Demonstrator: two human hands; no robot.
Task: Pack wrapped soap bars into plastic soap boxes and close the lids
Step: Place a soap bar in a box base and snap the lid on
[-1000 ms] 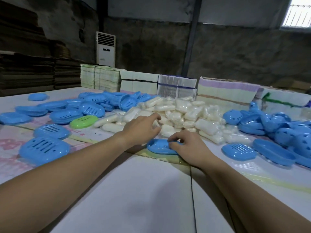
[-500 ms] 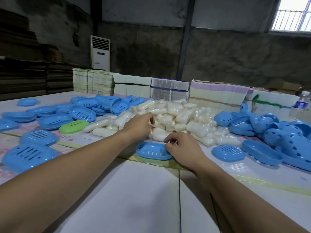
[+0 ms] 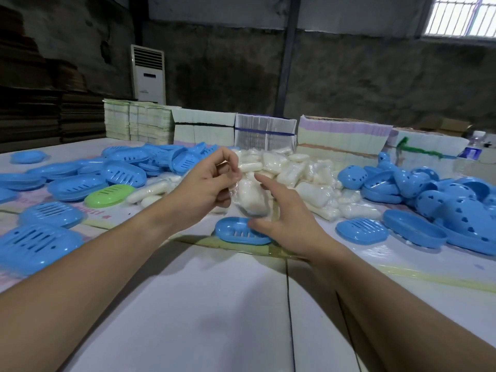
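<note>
Holding the wrapped soap bar [image 3: 251, 196] up by its clear wrapper, your left hand [image 3: 206, 187] has its grip pinched on the top of the film, so the bar hangs free just above the open blue soap box [image 3: 241, 233] — a sensible way to line it up before lowering; your right hand [image 3: 288, 218] sits beside the bar with fingers spread, not clamped on anything, seemingly ready to guide the bar or steady the box; the box lies on the table [image 3: 228, 304] just in front of the heap of wrapped bars [image 3: 303, 181], so each pick is a short reach; lids [image 3: 67, 185] wait to your left — this box is not yet filled.
</note>
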